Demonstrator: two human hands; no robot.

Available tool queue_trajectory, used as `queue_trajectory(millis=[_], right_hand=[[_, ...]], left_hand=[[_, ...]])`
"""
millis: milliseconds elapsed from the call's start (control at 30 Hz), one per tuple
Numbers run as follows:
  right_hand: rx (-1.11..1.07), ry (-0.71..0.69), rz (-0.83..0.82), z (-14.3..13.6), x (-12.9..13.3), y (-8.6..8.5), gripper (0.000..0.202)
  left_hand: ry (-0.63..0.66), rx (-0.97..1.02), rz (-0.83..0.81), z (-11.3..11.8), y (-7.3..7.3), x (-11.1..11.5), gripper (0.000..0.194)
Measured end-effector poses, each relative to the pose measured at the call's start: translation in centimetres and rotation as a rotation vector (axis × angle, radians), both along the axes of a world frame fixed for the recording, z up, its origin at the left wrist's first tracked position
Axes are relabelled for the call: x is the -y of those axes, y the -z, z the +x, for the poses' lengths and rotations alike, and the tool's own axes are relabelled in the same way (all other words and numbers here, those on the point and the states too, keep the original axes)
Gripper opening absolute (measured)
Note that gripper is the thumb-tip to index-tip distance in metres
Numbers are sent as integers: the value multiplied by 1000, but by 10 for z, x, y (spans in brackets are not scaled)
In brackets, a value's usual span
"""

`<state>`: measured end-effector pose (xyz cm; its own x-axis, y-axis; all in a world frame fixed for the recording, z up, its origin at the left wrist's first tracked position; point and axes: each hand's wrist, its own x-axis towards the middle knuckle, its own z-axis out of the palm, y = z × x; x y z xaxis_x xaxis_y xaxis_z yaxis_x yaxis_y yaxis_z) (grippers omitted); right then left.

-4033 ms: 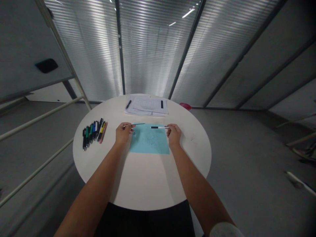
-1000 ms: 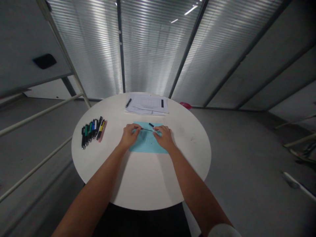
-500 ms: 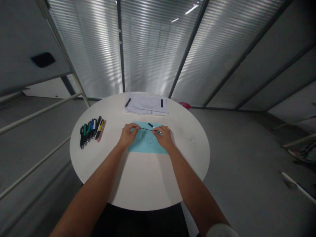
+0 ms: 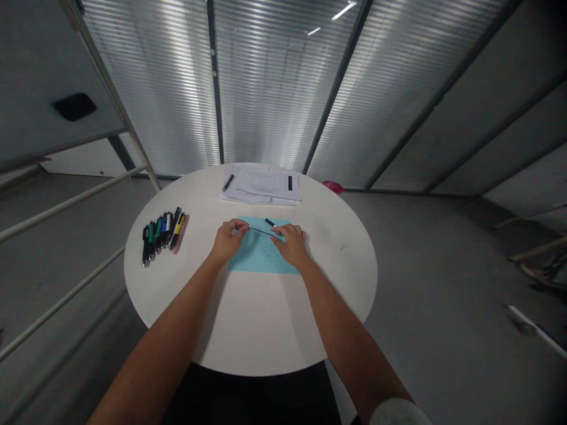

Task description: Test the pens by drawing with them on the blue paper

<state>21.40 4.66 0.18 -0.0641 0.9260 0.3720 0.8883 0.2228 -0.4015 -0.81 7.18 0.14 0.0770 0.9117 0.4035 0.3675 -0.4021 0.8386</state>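
My left hand [image 4: 228,239] is pinched on one end of a thin dark rod [image 4: 261,231] that looks like a pen refill. The rod slants across above a light blue sheet [image 4: 254,260]. At its other end is my right hand [image 4: 290,242], thumb and forefinger a little apart around the tip; whether they touch it is too small to tell. Behind the right fingers lies a pen with a black end [image 4: 269,222], the rest of it partly covered by that hand. Small faint marks show on the blue sheet.
On the round white table [image 4: 261,319] several pens [image 4: 162,233] lie in a row at the left. A stack of papers [image 4: 261,186] with a dark pen [image 4: 229,182] on it lies at the back. A pale metal rail [image 4: 75,198] runs along the left.
My right thumb and forefinger have parted from their pinch at the rod's right end. The left hand keeps its grip; the view has shifted very slightly.
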Motion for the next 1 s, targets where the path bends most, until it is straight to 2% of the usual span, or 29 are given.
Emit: queue_trajectory(millis=[100, 300, 433, 533, 767, 900, 1000], right_hand=[[-8, 19, -13, -1, 1, -2, 13], [-16, 64, -43, 0, 0, -6, 23], [13, 124, -50, 1, 0, -8, 27], [44, 131, -55, 1, 1, -9, 27], [108, 106, -64, -1, 1, -8, 20], [112, 83, -82, -1, 1, -8, 18], [96, 83, -77, -1, 1, -7, 17]], left_hand=[[4, 52, -28, 0, 0, -1, 24], [-83, 105, -66, -4, 3, -3, 24], [-131, -76, 12, -5, 5, -2, 21], [-92, -229, 56, -2, 2, 2, 21], [-33, -520, 21, 8, -4, 10, 21], [-14, -582, 29, 10, -2, 12, 24], [-6, -540, 21, 9, -2, 11, 26]])
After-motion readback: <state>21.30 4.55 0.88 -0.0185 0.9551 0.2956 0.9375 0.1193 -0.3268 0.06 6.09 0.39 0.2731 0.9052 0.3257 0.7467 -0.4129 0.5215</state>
